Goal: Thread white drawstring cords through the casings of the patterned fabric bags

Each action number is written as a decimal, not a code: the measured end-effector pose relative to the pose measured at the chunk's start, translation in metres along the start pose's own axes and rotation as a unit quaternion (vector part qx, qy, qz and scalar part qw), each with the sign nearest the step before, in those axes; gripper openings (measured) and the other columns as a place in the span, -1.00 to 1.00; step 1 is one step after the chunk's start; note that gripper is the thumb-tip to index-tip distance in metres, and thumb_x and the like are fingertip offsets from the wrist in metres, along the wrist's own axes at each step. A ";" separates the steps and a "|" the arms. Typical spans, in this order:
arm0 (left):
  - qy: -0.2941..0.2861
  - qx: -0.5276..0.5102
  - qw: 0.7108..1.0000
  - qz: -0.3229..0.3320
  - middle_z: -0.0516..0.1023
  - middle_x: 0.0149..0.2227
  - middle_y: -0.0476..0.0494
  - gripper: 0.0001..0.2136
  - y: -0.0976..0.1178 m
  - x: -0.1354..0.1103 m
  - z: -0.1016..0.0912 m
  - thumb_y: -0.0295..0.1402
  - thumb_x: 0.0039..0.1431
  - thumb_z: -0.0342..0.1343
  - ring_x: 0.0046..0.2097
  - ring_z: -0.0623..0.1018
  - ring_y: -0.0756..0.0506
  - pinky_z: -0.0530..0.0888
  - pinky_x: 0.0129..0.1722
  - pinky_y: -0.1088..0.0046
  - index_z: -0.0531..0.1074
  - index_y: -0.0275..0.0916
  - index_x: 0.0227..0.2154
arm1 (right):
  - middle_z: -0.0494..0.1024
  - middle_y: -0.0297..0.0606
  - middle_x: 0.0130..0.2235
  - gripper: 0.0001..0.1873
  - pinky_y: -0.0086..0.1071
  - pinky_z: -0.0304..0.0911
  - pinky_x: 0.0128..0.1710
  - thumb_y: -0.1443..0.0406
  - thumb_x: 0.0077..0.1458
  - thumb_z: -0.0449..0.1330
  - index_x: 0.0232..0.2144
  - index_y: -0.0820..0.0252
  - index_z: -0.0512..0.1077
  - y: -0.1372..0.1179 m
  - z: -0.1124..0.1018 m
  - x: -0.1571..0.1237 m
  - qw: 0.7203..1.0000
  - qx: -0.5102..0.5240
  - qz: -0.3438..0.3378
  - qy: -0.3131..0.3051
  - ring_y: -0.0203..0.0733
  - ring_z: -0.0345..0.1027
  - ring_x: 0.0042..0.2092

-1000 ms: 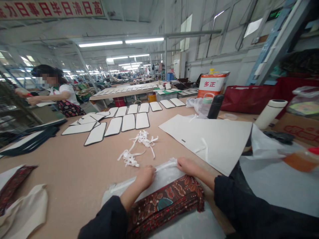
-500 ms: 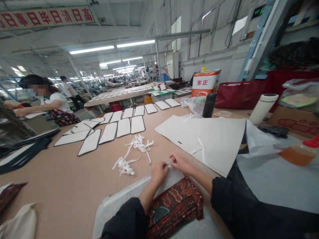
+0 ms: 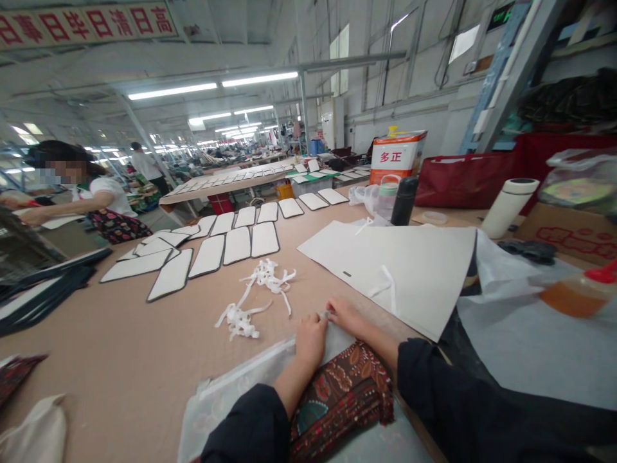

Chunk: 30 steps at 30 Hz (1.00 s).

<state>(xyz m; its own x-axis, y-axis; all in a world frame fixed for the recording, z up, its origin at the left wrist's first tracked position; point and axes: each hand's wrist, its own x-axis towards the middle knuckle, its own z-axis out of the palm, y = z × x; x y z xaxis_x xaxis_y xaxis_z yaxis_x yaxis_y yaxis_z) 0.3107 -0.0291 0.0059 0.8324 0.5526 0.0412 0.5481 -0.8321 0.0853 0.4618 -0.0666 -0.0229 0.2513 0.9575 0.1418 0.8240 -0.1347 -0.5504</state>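
Note:
My left hand (image 3: 311,337) and my right hand (image 3: 344,315) meet at the far edge of a translucent plastic bag (image 3: 216,408). Fingertips of both hands are pinched together on the bag's edge; the exact grip is small and partly hidden. Folded brown patterned fabric (image 3: 340,386), with red and teal motifs, lies over the bag below my wrists. Just beyond my left hand are tangled white strips (image 3: 241,321). To the right of my right hand, a large pale sheet (image 3: 400,263) lies flat with white strips on it.
Rows of white dark-edged panels (image 3: 207,257) cover the table's far left. A black bottle (image 3: 403,202), a white flask (image 3: 509,209) and an orange-and-white can (image 3: 398,157) stand at the back right. A bottle of amber liquid (image 3: 578,296) is far right. A co-worker (image 3: 106,199) stands left.
My left hand has turned and closed up against my right hand at the bag's edge. My right forearm has shifted slightly left. The bag and fabric stay nearly in place.

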 end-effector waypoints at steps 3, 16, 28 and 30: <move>0.005 0.031 0.999 0.017 0.37 -0.23 -0.13 -0.78 0.000 0.000 0.001 -0.39 0.25 -0.17 -0.16 0.35 -0.12 0.26 -0.19 0.36 0.37 -0.19 -0.18 | 0.44 -0.22 -0.33 -0.92 -0.41 0.11 -0.22 0.37 -0.04 0.10 -0.50 0.24 0.39 -0.005 -0.009 0.003 0.999 -0.033 0.002 -0.028 -0.22 0.25 -0.23; 0.015 0.090 0.995 0.049 0.37 -0.23 -0.16 -0.80 0.003 -0.002 0.000 -0.44 0.22 -0.12 -0.18 0.35 -0.13 0.28 -0.22 0.33 0.32 -0.22 -0.14 | 0.52 -0.25 -0.43 -0.86 -0.49 0.01 -0.47 0.36 -0.07 0.09 -0.47 0.26 0.46 -0.012 -0.018 0.021 0.987 -0.054 0.075 -0.132 -0.30 0.30 -0.40; 0.017 0.091 0.994 0.061 0.37 -0.24 -0.18 -0.80 0.003 0.000 0.000 -0.47 0.21 -0.14 -0.18 0.35 -0.16 0.28 -0.23 0.30 0.35 -0.26 -0.19 | 0.47 -0.28 -0.39 -0.88 -0.49 0.00 -0.43 0.41 -0.07 0.10 -0.40 0.25 0.40 -0.007 -0.010 0.025 0.988 -0.059 0.071 -0.124 -0.32 0.23 -0.38; 0.015 0.089 0.994 0.059 0.37 -0.23 -0.18 -0.80 0.003 -0.001 -0.002 -0.47 0.21 -0.14 -0.17 0.35 -0.16 0.28 -0.24 0.31 0.35 -0.25 -0.18 | 0.47 -0.28 -0.39 -0.90 -0.49 0.00 -0.44 0.39 -0.05 0.10 -0.40 0.26 0.39 -0.007 -0.010 0.026 0.988 -0.055 0.077 -0.119 -0.32 0.22 -0.39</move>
<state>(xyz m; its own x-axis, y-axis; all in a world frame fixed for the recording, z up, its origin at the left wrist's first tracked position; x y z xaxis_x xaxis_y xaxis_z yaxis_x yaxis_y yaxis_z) 0.3112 -0.0321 0.0081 0.8908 0.4491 0.0697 0.4542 -0.8853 -0.0999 0.4676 -0.0434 -0.0067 0.2629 0.9543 -0.1419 0.8384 -0.2987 -0.4559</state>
